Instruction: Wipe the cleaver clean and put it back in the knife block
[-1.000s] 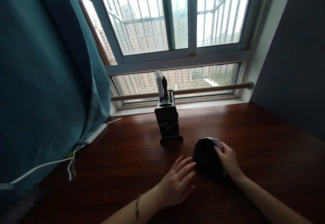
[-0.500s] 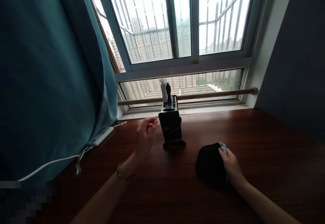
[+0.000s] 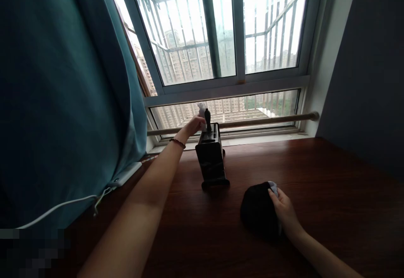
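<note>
A black knife-block-like holder [image 3: 211, 162] with slots in its top stands on the dark wooden tabletop. From its top rise a black handle [image 3: 207, 118] and a pale, upright white piece [image 3: 202, 109] whose kind I cannot make out. My left hand [image 3: 195, 124] reaches to the holder's far left side, its fingers closed on the white piece below its top; the fingertips are partly hidden. My right hand [image 3: 285, 210] grips the pale grey edge of a soft black cloth item, cap-like in shape [image 3: 259, 210], which rests on the tabletop to the right of the holder.
A teal curtain [image 3: 78, 101] hangs at the left. By its foot lies a white power strip [image 3: 128, 175] with a white cable [image 3: 57, 206]. Behind the holder, a horizontal rail [image 3: 261, 121] runs before the barred window. A dark wall [image 3: 362, 88] stands at the right.
My left hand has moved up and forward from beside the holder to the white piece and closed on it. My right hand keeps its grip on the black cloth item.
</note>
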Demonstrator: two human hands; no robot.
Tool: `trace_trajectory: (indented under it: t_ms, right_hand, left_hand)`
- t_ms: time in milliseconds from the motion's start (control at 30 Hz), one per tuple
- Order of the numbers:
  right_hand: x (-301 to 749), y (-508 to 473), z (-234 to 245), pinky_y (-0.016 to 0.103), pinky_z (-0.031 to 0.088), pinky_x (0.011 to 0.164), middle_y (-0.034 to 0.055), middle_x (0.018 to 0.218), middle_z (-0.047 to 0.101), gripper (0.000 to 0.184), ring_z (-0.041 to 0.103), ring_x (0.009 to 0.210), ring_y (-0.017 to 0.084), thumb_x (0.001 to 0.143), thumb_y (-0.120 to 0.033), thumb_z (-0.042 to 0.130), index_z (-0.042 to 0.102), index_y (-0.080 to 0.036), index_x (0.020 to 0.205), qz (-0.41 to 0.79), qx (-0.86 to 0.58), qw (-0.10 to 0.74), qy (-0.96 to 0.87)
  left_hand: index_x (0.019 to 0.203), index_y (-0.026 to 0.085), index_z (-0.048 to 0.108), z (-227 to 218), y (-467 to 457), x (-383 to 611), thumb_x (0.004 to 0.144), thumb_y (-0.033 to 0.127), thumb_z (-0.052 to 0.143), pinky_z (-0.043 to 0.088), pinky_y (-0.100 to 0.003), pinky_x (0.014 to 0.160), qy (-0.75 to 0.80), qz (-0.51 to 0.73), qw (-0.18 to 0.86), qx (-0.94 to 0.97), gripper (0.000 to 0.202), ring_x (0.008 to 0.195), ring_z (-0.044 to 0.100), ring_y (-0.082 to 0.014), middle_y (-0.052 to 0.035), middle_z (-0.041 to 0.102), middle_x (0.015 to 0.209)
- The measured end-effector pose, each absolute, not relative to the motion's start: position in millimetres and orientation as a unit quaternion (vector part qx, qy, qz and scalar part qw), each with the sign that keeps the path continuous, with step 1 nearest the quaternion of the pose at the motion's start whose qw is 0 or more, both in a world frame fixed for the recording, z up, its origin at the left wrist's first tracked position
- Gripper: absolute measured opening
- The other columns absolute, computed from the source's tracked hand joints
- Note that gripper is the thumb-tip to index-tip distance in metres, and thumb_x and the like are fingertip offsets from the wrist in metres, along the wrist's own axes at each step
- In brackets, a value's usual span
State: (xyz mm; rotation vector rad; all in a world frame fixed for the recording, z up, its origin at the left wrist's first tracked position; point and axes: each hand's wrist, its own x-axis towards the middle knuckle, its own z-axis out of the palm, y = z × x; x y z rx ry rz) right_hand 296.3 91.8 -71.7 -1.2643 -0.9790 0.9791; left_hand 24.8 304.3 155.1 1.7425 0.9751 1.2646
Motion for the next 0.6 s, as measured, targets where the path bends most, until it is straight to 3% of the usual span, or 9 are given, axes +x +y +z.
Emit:
trace_trajectory:
  t_ms: [133,300,467,600]
  right_hand:
    - [296,92,-72,0.028,0.045,0.057,0.0018,0.063,0.060,0.036,0.056,0.061,0.018,0.068,-0.048,0.057,0.063,-0.015,0.082,0.430,-0.539,0.594,-0.414]
    - [297,92,-72,0.028,0.045,0.059,0.0018,0.064,0.061,0.036,0.056,0.062,0.018,0.068,-0.047,0.056,0.063,-0.015,0.084,0.432,-0.541,0.590,-0.416]
    - [298,92,-72,0.027,0.045,0.059,0.0025,0.067,0.062,0.035,0.056,0.063,0.018,0.069,-0.045,0.056,0.063,-0.015,0.086,0.433,-0.542,0.585,-0.421]
    - [298,92,-73,0.027,0.045,0.058,0.0030,0.067,0.062,0.035,0.057,0.063,0.018,0.069,-0.045,0.057,0.063,-0.015,0.084,0.433,-0.551,0.578,-0.418]
  left_hand:
    - [0.070,0.014,0.048,156,312,27,0.067,0.006,0.051,0.041,-0.028,0.055,0.374,0.495,0.407,0.671,0.010,0.051,0.047,-0.0106,0.0014,0.046,0.060]
    - [0.066,0.014,0.046,182,325,24,0.063,-0.001,0.051,0.036,-0.024,0.053,0.358,0.547,0.382,0.653,0.016,0.050,0.045,-0.0085,0.0017,0.044,0.060]
    - [0.068,0.014,0.045,234,332,24,0.067,-0.003,0.057,0.034,-0.021,0.055,0.343,0.614,0.317,0.637,0.021,0.052,0.043,-0.0050,0.0053,0.043,0.059]
    - [0.066,0.014,0.041,296,328,30,0.073,-0.003,0.056,0.030,-0.020,0.054,0.319,0.682,0.199,0.627,0.024,0.050,0.038,-0.0017,0.0083,0.039,0.056]
